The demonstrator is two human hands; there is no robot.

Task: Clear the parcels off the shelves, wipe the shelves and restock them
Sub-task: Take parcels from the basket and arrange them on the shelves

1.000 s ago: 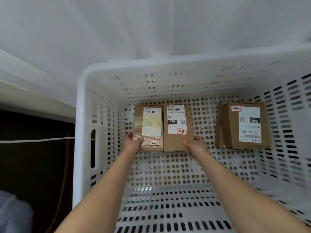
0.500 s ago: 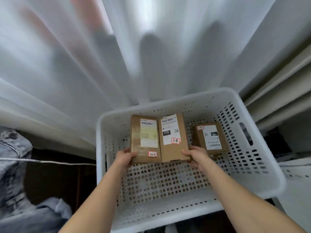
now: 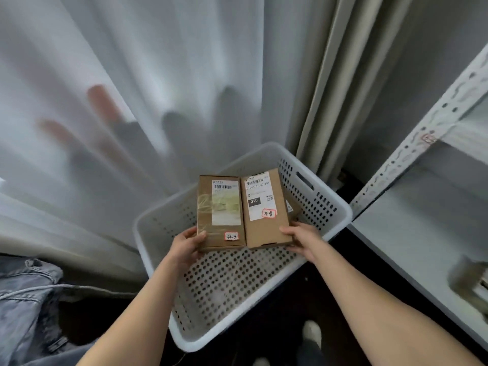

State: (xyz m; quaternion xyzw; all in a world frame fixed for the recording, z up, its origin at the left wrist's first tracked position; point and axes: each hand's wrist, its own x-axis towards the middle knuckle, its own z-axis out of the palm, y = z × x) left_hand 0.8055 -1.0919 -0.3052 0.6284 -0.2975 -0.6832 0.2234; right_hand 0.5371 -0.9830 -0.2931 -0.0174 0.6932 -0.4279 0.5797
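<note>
Left hand (image 3: 186,245) grips the taped parcel (image 3: 220,212), right hand (image 3: 301,240) grips the 010 parcel (image 3: 264,207), edges touching above the white basket (image 3: 340,210). Only the near ends are held, so a tilt towards the shelf (image 3: 422,228) could let one slip and drop.

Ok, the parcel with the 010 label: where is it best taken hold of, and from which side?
Probably its near right corner, from the right: the 010 parcel is flat, and its left edge lies against the other parcel, leaving the right and near edges free. The right hand holds it there.
</note>
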